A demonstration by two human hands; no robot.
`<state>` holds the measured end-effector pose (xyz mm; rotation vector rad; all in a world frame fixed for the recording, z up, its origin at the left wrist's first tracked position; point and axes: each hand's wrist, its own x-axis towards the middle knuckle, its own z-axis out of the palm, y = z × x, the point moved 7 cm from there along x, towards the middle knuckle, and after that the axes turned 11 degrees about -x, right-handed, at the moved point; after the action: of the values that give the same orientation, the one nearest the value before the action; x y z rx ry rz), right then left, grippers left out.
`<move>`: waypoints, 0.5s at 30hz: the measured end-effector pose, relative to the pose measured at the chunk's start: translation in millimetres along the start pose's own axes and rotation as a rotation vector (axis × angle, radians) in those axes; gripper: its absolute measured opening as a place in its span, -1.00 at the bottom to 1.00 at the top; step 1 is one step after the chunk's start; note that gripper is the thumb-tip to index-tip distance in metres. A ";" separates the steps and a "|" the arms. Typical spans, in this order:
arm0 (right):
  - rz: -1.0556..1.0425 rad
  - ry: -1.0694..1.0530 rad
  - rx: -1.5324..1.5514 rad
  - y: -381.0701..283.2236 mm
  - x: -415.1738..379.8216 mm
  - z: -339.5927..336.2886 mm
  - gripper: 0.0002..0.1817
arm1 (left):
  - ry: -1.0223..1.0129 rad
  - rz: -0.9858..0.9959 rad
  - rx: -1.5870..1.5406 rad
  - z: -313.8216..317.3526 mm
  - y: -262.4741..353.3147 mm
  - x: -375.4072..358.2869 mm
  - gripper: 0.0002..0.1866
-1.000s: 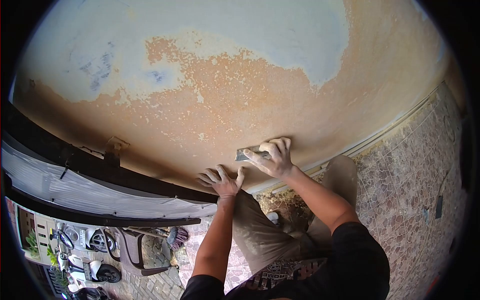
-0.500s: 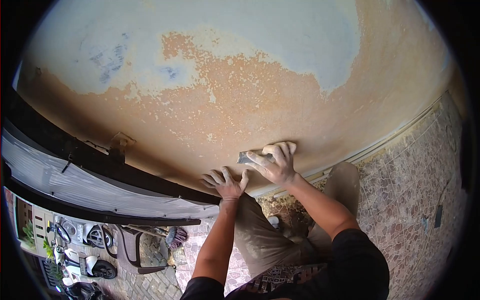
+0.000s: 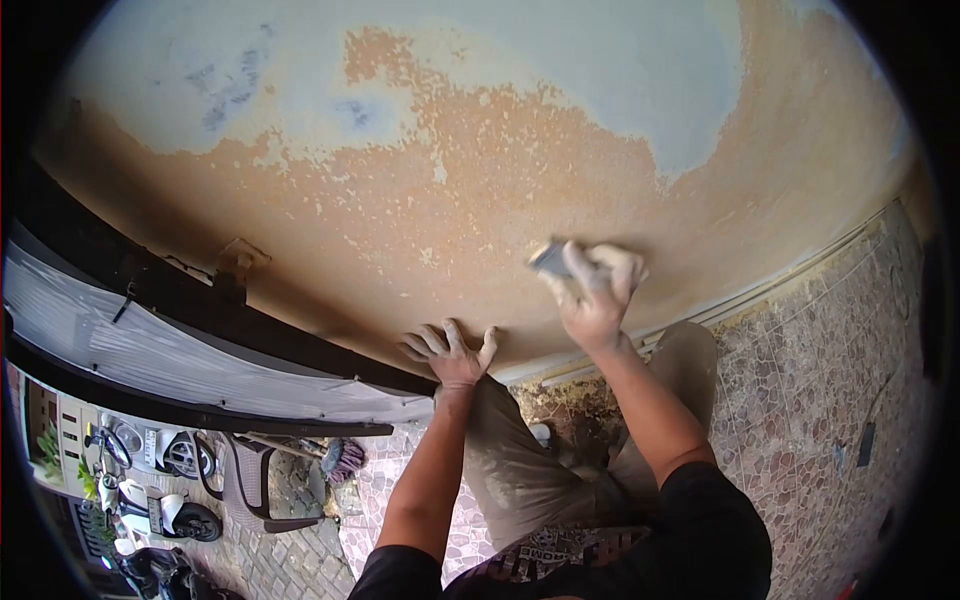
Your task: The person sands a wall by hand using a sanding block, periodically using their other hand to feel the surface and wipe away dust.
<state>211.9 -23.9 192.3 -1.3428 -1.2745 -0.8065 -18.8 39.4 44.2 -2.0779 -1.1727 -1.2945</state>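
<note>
My right hand [image 3: 597, 290] is closed around a small dark grey piece of sandpaper [image 3: 550, 259], held against the orange-tan wall [image 3: 480, 220]. Motion blurs the fingers and the sandpaper slightly. Lower and to the left, my left hand [image 3: 455, 355] lies on the wall with its fingers spread and nothing in them. Pale dust coats the fingers of both hands. Patches of whitish coating [image 3: 620, 60] cover the upper wall, with a ragged, flaked border where the tan surface begins.
A dark-framed panel [image 3: 200, 335] juts from the wall at left, near a small bracket [image 3: 232, 275]. My knees are close to the wall. Patterned floor tiles [image 3: 790, 430] extend at right. Behind, at lower left, stand a chair [image 3: 248, 485] and parked motorbikes [image 3: 160, 510].
My right hand has moved up and to the right across the wall with the sandpaper. My left hand stays in nearly the same place, and the view has shifted slightly.
</note>
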 end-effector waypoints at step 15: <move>0.046 0.125 0.034 1.5 18.0 -0.7 -0.33 | -0.041 -0.005 0.044 2.4 -1.6 -3.4 0.16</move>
<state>217.0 -20.0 209.2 -1.2708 -1.1502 -0.8205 -19.6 40.5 40.0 -2.0800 -1.2139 -1.2234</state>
